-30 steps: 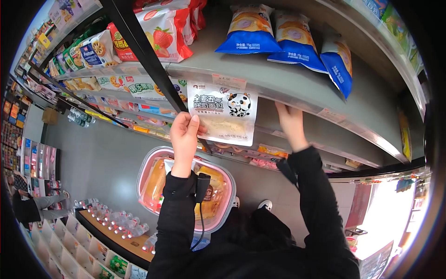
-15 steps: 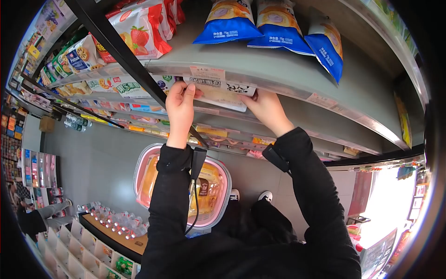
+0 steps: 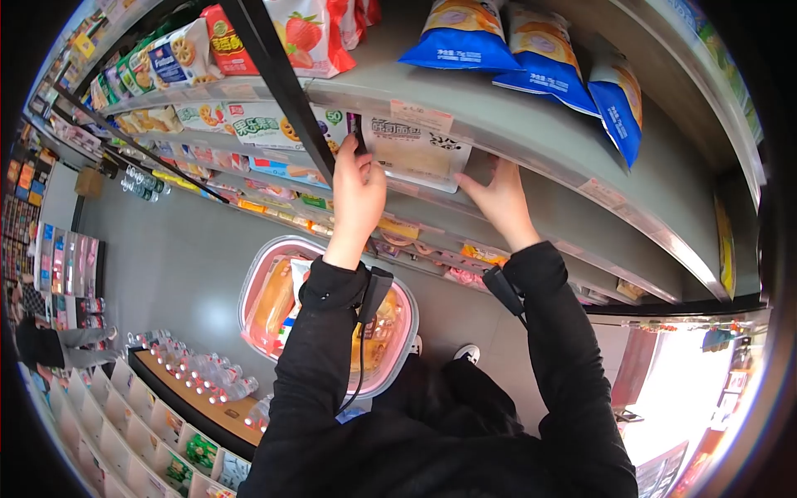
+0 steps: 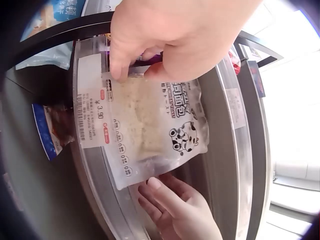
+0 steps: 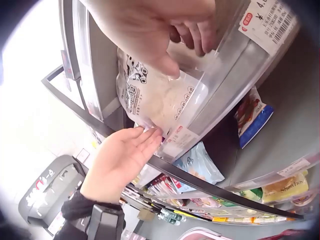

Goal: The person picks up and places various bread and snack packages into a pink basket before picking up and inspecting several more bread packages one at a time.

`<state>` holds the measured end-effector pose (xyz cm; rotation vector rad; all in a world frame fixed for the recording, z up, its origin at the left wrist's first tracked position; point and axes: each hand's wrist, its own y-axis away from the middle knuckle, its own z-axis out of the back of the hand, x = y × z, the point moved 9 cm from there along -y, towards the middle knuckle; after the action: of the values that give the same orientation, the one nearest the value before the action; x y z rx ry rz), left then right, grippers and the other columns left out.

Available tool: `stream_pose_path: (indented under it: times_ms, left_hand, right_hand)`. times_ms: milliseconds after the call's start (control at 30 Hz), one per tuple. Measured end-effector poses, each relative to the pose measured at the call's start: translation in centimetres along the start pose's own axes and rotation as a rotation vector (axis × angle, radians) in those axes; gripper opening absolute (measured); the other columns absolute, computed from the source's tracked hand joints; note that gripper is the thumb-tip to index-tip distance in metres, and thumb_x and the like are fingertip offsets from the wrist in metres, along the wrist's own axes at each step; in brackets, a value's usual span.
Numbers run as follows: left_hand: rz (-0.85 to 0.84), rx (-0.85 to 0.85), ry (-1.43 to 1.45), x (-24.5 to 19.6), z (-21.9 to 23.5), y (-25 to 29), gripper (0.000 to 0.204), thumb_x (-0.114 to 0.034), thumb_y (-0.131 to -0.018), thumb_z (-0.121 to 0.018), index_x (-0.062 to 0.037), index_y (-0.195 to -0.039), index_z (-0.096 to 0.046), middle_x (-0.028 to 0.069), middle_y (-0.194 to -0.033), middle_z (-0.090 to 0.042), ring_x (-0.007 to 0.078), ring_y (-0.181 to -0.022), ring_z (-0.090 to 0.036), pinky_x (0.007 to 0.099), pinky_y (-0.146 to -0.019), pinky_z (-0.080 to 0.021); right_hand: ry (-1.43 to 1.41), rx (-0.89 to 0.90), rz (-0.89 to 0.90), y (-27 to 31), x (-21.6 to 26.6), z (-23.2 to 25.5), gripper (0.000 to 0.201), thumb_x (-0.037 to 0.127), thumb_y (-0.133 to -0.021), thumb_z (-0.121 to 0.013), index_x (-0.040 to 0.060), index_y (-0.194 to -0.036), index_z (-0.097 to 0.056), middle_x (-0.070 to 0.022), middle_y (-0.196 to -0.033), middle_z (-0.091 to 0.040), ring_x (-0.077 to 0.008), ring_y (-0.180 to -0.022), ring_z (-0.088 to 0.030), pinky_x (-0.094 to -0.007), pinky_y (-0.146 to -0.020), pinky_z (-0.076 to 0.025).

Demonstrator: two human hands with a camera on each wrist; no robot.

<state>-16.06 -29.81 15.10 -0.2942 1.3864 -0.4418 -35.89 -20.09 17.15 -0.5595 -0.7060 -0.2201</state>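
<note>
A white bread bag with a cow print point(image 3: 419, 153) lies on the shelf just below the upper shelf's front edge. A clear window in it shows a pale slice. My left hand point(image 3: 359, 191) is at the bag's left end, its extended fingertips touching the edge in the right wrist view. At the opposite end is my right hand point(image 3: 498, 203), thumb tip against the bag's near corner and fingers spread away from it. In the left wrist view the bag point(image 4: 145, 120) spans the space between both hands, its far side partly behind the shelf lip.
Blue snack bags point(image 3: 544, 62) stand on the shelf above, right of a black upright post point(image 3: 278, 79). Boxed biscuits point(image 3: 266, 129) sit left of the post. A pink basket point(image 3: 274, 349) holding packaged bread is below my left arm. Bottles point(image 3: 199, 369) stand behind it.
The bread bag has gone from hanging before the shelf to lying on it, below the upper edge. My right hand came to its right end, gripped it, then loosened its fingers.
</note>
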Motion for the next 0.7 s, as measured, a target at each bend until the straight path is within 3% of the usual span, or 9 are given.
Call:
stream_pose_path:
  times_ms: [67, 133, 167, 267, 333, 400, 467, 567, 700]
  left_hand:
    - [0.064, 0.042, -0.044, 0.3, -0.4, 0.0, 0.048, 0.000, -0.073, -0.047, 0.0096, -0.118, -0.032, 0.0233, -0.103, -0.048, 0.0278, -0.091, -0.052, 0.0317, -0.070, -0.045]
    - [0.031, 0.123, -0.110, 0.0, -1.2, -0.2, 0.048, -0.002, -0.072, -0.045, 0.0110, -0.116, -0.033, 0.0260, -0.101, -0.048, 0.0316, -0.091, -0.052, 0.0345, -0.072, -0.044]
    - [-0.022, 0.121, -0.159, 0.2, -1.4, -0.3, 0.048, -0.002, -0.070, -0.043, 0.0122, -0.115, -0.034, 0.0283, -0.101, -0.047, 0.0373, -0.091, -0.050, 0.0378, -0.074, -0.042]
    - [0.016, 0.158, -0.148, 0.9, -1.5, -0.3, 0.048, -0.002, -0.070, -0.043, 0.0137, -0.114, -0.034, 0.0299, -0.102, -0.047, 0.0412, -0.092, -0.048, 0.0400, -0.078, -0.040]
    - [-0.011, 0.110, -0.246, -0.1, -0.1, 0.8, 0.050, -0.004, -0.073, -0.045, 0.0086, -0.120, -0.031, 0.0239, -0.107, -0.047, 0.0279, -0.095, -0.051, 0.0319, -0.079, -0.042]
    - [-0.099, 0.089, -0.237, -2.7, 2.6, 3.7, 0.051, -0.005, -0.076, -0.049, 0.0049, -0.123, -0.029, 0.0198, -0.111, -0.047, 0.0252, -0.103, -0.047, 0.0310, -0.085, -0.039]
    - [-0.023, 0.089, -0.019, -5.1, 6.9, 7.6, 0.041, -0.004, -0.075, -0.050, 0.0032, -0.114, -0.041, 0.0220, -0.106, -0.048, 0.0321, -0.100, -0.048, 0.0336, -0.085, -0.038]
    - [0.242, 0.117, -0.121, -1.0, 14.1, 15.1, 0.028, -0.003, -0.078, -0.048, 0.0002, -0.106, -0.049, 0.0134, -0.097, -0.056, 0.0217, -0.090, -0.054, 0.0286, -0.078, -0.042]
    - [0.558, 0.002, -0.233, 4.5, 22.7, 25.3, 0.019, -0.002, -0.080, -0.047, 0.0026, -0.098, -0.052, 0.0103, -0.089, -0.059, 0.0159, -0.082, -0.057, 0.0255, -0.072, -0.045]
  right_hand:
    - [-0.063, 0.055, 0.014, -0.8, -0.4, -1.6, 0.068, 0.025, -0.064, -0.068, -0.0038, -0.116, -0.034, -0.0216, -0.108, -0.047, -0.0341, -0.101, -0.045, -0.0355, -0.086, -0.036]
    - [-0.383, 0.253, -0.135, -0.7, -1.0, -4.7, 0.071, 0.024, -0.064, -0.067, -0.0040, -0.119, -0.031, -0.0228, -0.112, -0.044, -0.0333, -0.106, -0.042, -0.0349, -0.089, -0.034]
    - [-0.257, 0.253, -0.085, -0.9, -0.5, -4.8, 0.076, 0.025, -0.064, -0.067, -0.0054, -0.121, -0.027, -0.0244, -0.117, -0.040, -0.0322, -0.112, -0.038, -0.0334, -0.093, -0.030]
    - [-0.389, 0.300, 0.007, -0.7, -0.8, -5.9, 0.079, 0.025, -0.065, -0.066, -0.0060, -0.123, -0.023, -0.0245, -0.120, -0.036, -0.0317, -0.116, -0.034, -0.0325, -0.096, -0.027]
    - [-0.255, 0.290, 0.066, -0.1, 0.6, -4.4, 0.078, 0.027, -0.065, -0.066, -0.0056, -0.123, -0.026, -0.0246, -0.121, -0.036, -0.0319, -0.117, -0.032, -0.0327, -0.097, -0.024]
    - [0.177, 0.078, 0.245, 1.7, 1.0, -1.6, 0.070, 0.023, -0.068, -0.065, -0.0043, -0.122, -0.029, -0.0228, -0.122, -0.036, -0.0315, -0.116, -0.033, -0.0335, -0.097, -0.025]
    - [0.045, 0.042, 0.254, 4.5, 4.5, 1.9, 0.061, 0.014, -0.071, -0.063, -0.0024, -0.121, -0.033, -0.0198, -0.122, -0.037, -0.0292, -0.114, -0.037, -0.0343, -0.094, -0.030]
    - [-0.042, 0.120, 0.182, 10.6, 5.1, 3.0, 0.052, 0.002, -0.071, -0.058, 0.0004, -0.119, -0.037, -0.0160, -0.119, -0.041, -0.0248, -0.109, -0.043, -0.0337, -0.088, -0.037]
    - [-0.051, 0.534, 0.085, 20.0, 3.1, -3.0, 0.048, 0.003, -0.069, -0.058, 0.0030, -0.114, -0.040, -0.0157, -0.118, -0.041, -0.0298, -0.110, -0.041, -0.0352, -0.088, -0.037]
